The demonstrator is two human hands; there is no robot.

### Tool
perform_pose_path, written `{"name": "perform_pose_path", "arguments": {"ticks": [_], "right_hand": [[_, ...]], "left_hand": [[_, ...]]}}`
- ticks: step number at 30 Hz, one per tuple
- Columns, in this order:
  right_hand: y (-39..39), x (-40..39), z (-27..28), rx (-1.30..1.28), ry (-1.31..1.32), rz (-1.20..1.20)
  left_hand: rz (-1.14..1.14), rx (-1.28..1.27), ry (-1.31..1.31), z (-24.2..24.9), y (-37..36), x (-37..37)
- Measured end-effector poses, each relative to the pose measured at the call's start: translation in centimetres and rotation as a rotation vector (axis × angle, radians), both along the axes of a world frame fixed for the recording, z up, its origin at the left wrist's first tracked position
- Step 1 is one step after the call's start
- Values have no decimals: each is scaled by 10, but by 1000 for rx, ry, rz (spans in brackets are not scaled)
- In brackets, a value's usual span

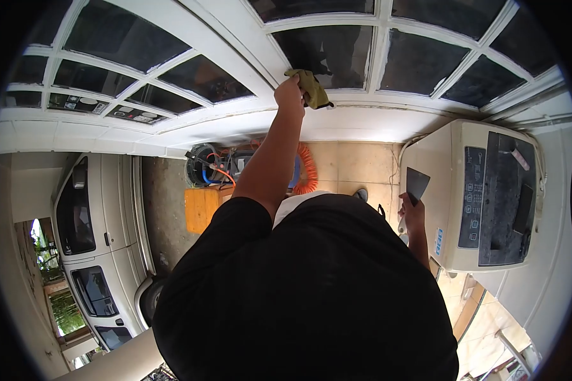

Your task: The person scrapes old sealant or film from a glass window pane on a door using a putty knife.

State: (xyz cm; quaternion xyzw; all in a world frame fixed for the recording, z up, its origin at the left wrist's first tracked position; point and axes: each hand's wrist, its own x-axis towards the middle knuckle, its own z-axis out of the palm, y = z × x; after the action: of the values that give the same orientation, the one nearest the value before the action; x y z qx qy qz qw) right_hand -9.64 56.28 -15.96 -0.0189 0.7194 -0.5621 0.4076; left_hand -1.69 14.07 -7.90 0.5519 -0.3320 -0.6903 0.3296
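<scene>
My left hand [289,95] is stretched out ahead, its fingers closed on an olive-green cloth [313,91]. The cloth lies against the white frame [349,97] at the lower left corner of a dark window pane [327,57]. Lower and to the right, beside the washing machine, my right hand [413,213] grips a flat scraper [417,183] with a wide dark blade. The blade points up, away from my body. Part of the scraper's handle shows below the fingers.
A washing machine [454,190] stands at the right. An orange coiled hose [309,170], a black bucket [200,166] and a wooden stool [201,209] are on the floor ahead to the left. A vehicle [111,222] is parked at the far left.
</scene>
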Motion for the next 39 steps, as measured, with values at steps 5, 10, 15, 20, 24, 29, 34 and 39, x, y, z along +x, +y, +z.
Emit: {"name": "perform_pose_path", "arguments": {"ticks": [5,10,15,20,24,29,34,39], "right_hand": [[8,1,0,-25,16,-61],[25,0,-12,-52,-31,-133],[31,-2,-17,-21,37,-111],[27,-8,-10,8,40,-105],[25,-12,0,27,45,-91],[34,-13,1,66,80,-40],[41,-12,4,104,64,-49],[43,-10,7,149,97,-68]], "left_hand": [[105,-209,138,57,-5,-21],[229,-612,256,93,-3,-38],[288,-834,75,87,-1,-49],[241,-1132,-136,82,29,-77],[75,-1129,-137,91,62,-114],[-83,-1132,-139,90,68,-136],[127,-987,-97,81,42,-101],[318,-799,220,75,9,-65]]}}
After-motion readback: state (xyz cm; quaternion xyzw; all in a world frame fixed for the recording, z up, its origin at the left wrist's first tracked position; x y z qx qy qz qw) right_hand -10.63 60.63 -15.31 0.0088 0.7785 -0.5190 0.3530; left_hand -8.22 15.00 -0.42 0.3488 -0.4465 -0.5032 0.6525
